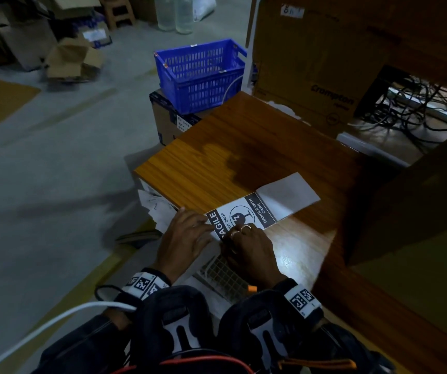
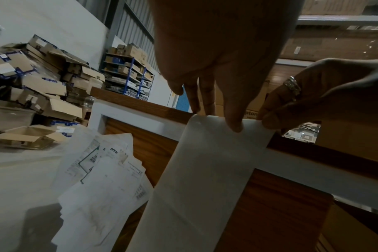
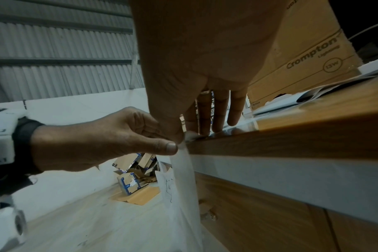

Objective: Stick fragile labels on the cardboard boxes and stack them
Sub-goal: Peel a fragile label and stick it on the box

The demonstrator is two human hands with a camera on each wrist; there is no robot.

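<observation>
I judge label-peeling in hand: left hand (image 1: 183,233) and right hand (image 1: 249,248) pinch the label (image 1: 244,214) edge, apparently; next, carry it to the box (image 1: 311,63) at one o'clock.

Your label strip (image 1: 254,211) lay on the table (image 1: 244,147) at its near edge; behind it stood a cardboard box (image 1: 311,66), left of that a crate (image 1: 200,74).

grey concrete floor (image 1: 41,163) | wooden desk (image 1: 244,147) | corrugated wall (image 3: 60,51)
</observation>
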